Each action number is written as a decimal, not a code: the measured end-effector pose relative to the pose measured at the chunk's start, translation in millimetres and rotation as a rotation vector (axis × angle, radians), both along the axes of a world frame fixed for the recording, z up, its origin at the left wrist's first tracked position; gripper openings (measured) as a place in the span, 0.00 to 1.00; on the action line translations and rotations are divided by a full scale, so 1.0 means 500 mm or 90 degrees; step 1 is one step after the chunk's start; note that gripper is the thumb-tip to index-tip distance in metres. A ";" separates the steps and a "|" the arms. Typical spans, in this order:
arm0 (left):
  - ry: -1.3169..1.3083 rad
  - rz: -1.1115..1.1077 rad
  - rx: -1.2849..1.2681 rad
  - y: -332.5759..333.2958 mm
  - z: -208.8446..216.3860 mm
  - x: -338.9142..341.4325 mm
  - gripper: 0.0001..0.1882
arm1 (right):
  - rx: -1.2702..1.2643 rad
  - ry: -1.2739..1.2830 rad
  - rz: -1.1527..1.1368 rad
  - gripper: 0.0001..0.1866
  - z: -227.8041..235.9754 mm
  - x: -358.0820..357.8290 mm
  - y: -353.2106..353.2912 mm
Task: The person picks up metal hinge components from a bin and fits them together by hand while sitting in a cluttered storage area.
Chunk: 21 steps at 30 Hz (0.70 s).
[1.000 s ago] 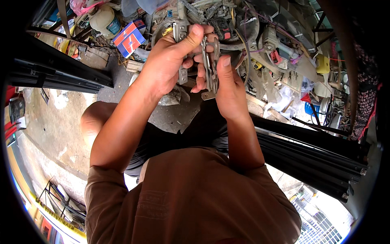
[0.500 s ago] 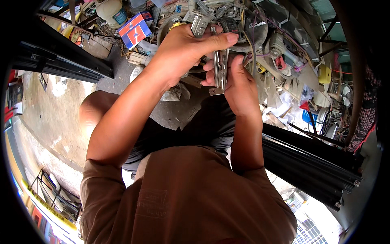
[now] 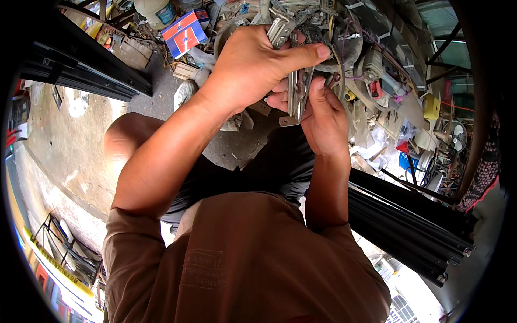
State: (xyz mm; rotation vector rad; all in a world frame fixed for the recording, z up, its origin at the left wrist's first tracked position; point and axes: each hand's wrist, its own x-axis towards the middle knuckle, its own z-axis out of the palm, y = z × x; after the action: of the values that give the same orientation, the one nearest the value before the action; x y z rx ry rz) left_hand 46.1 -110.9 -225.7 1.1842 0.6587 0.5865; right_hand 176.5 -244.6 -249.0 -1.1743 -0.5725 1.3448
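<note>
A silver metal fitting (image 3: 294, 99) of long narrow strips, perhaps a hinge or a lock part, is held upright between my hands. My left hand (image 3: 243, 69) is closed round its upper part, thumb stretched across to the right. My right hand (image 3: 325, 124) grips the lower part from the right, thumb raised along the strips and fingertips showing behind them. By the left knuckles a slotted metal end (image 3: 280, 31) sticks up; I cannot tell whether it belongs to the same fitting. A small flat tab with a hole (image 3: 289, 121) juts out at the bottom. My palms hide the rest.
Beyond my hands lies a heap of metal scraps and tools. A blue, white and orange box (image 3: 184, 35) and a white bucket (image 3: 155, 12) stand at far left. Dark metal profiles (image 3: 91, 72) reach in from the left, with more profiles (image 3: 401, 215) at right.
The view has shifted a little, so the background sits slightly differently. My left hand and the upper end of the fitting have moved slightly right; both hands keep hold.
</note>
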 end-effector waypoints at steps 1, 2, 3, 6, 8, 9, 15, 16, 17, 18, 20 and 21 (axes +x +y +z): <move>-0.004 0.005 -0.006 -0.001 0.002 0.000 0.14 | 0.005 -0.002 -0.001 0.29 0.000 -0.001 0.000; -0.008 0.009 -0.012 -0.003 0.007 0.000 0.15 | 0.010 -0.004 -0.002 0.29 0.000 -0.002 0.000; -0.011 0.014 -0.018 -0.004 0.010 -0.001 0.15 | 0.015 -0.006 -0.003 0.29 0.000 -0.004 -0.001; -0.004 0.030 0.013 0.000 0.006 -0.003 0.15 | 0.019 -0.013 0.011 0.28 -0.001 -0.007 0.003; 0.019 0.038 0.025 0.001 0.004 -0.001 0.15 | 0.016 -0.008 0.007 0.28 -0.002 -0.010 0.005; 0.033 0.039 0.024 0.002 0.004 -0.001 0.15 | 0.015 -0.004 0.005 0.28 -0.003 -0.011 0.005; 0.084 0.057 0.014 0.001 0.010 -0.001 0.15 | -0.018 -0.033 -0.026 0.28 0.000 -0.023 0.015; 0.077 0.075 0.030 0.001 0.006 0.002 0.14 | -0.021 -0.025 -0.028 0.28 -0.002 -0.024 0.016; 0.070 0.093 0.046 0.001 -0.003 0.007 0.14 | -0.024 -0.018 -0.030 0.28 -0.005 -0.025 0.017; 0.062 0.110 0.063 0.000 -0.011 0.010 0.14 | -0.025 -0.011 -0.033 0.28 -0.007 -0.026 0.018; 0.072 0.111 0.081 -0.001 -0.024 0.012 0.14 | -0.043 -0.019 -0.047 0.27 -0.004 -0.030 0.018; 0.077 0.110 0.089 -0.001 -0.027 0.013 0.14 | -0.052 -0.024 -0.056 0.27 -0.003 -0.031 0.018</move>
State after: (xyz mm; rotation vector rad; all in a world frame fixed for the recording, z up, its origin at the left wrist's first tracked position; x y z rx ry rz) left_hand 52.4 -111.3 -239.3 1.3085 0.8393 0.7204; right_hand 160.9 -235.5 -250.3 -1.2785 -0.4912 1.2836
